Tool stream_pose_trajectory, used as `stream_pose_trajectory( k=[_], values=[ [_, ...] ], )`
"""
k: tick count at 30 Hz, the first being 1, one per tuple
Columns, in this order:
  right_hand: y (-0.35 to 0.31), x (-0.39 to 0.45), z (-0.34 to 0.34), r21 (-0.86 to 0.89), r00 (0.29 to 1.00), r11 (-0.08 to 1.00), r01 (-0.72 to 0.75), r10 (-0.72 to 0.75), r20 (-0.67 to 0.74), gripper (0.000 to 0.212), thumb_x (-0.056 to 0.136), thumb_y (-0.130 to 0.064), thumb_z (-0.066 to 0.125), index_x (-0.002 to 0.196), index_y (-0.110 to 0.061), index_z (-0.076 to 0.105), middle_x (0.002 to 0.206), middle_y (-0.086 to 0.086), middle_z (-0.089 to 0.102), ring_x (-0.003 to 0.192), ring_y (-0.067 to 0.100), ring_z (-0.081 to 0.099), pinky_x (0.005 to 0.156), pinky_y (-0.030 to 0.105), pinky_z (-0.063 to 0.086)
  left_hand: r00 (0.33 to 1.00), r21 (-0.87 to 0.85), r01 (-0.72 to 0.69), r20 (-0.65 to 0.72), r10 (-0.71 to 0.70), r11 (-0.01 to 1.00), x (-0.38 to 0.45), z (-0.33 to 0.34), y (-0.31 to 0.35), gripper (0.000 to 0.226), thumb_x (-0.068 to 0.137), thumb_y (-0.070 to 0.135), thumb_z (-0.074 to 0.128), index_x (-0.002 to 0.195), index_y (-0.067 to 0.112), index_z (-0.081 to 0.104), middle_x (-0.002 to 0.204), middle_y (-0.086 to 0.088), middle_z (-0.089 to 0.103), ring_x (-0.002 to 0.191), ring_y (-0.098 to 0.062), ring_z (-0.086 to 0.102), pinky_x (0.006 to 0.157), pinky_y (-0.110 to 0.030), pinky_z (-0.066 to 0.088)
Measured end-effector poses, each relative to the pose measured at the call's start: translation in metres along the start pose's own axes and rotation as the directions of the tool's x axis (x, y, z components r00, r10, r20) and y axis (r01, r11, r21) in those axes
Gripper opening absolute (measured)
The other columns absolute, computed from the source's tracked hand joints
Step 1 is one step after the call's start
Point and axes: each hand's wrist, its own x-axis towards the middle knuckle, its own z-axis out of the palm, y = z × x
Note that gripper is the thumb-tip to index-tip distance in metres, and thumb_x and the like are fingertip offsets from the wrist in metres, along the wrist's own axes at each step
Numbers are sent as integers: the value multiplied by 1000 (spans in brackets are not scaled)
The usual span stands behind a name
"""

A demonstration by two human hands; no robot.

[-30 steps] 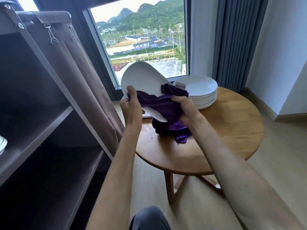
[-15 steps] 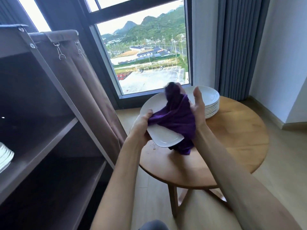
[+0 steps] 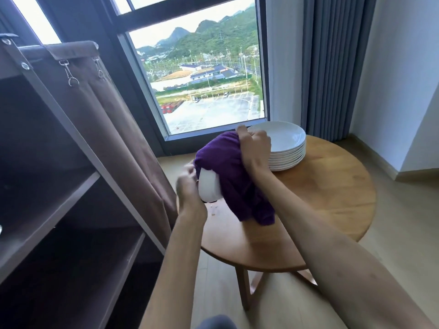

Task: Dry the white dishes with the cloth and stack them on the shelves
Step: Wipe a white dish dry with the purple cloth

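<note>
— What are the hands doing?

— The right hand (image 3: pixel 253 150) is curled tight on the purple cloth (image 3: pixel 234 176), bunching it over a white dish (image 3: pixel 209 186). Only a small pale patch of the dish shows under the fabric, and the loose end of the cloth hangs down toward the round wooden surface (image 3: pixel 327 200).

— And the left hand?

— The left hand (image 3: pixel 188 186) sits at the dish's near edge with fingers bent. It is motion-blurred, so I cannot tell whether it actually grips the rim or only touches it.

— Where is the dish, then?

— Held up between the two hands, above the left part of the surface, close to the brown shelves (image 3: pixel 47 198).

— How many dishes in all?

— One in hand, plus one stack of white plates (image 3: pixel 283 148) on the far side of the surface, just behind the right hand. About eight rims show in that stack — the lower ones blur together, so the count is rough. One cloth.
</note>
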Motion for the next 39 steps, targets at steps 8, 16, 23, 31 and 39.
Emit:
stream_pose_trajectory(
  k=[8, 16, 23, 31, 39],
  values=[
    [-3, -20, 15, -127, 1000, 992, 8, -7, 2, 33, 94, -41, 43, 83, -20, 66, 87, 0, 70, 90, 24, 60, 87, 41, 40, 920, 216, -390, 123, 371, 895, -9, 6, -10, 24, 96, 40, 68, 82, 21, 72, 79, 4, 66, 75, -10, 60, 69, -26, 52],
    [-8, -51, 17, -165, 710, 708, 687, -603, 365, 56, 91, -56, 35, 130, -33, 68, 160, -5, 38, 151, 17, 24, 117, 51, 19, 963, -166, -231, 105, 250, 959, -1, 17, -6, 20, 96, 40, 66, 100, 25, 80, 100, -3, 76, 95, -20, 74, 76, -30, 59],
    [-11, -28, 19, -126, 846, 853, 507, -464, 262, 39, 97, -54, 31, 84, -48, 67, 103, -8, 67, 99, 16, 58, 91, 46, 43, 945, -242, -237, 168, 281, 941, 1, 4, -6, 25, 98, 22, 66, 122, 17, 60, 100, 1, 78, 94, -15, 74, 74, -29, 60],
    [14, -24, 16, 11, 997, 999, 34, -35, 62, 51, 85, -49, 49, 52, -10, 49, 47, 0, 50, 52, 17, 44, 65, 48, 45, 619, 830, -519, 202, 759, 202, -13, 7, -1, 3, 88, 24, 69, 88, 21, 68, 115, -1, 63, 102, -18, 57, 91, -35, 51],
    [12, -12, 8, 88, 985, 995, -40, 24, 174, 55, 81, -51, 50, 67, 0, 64, 58, 6, 62, 61, 25, 52, 74, 49, 49, 879, 733, -473, 363, 308, 489, 4, 13, 20, 55, 98, 38, 64, 55, 20, 34, 52, 12, 30, 51, -14, 29, 56, -32, 25]
  ],
)
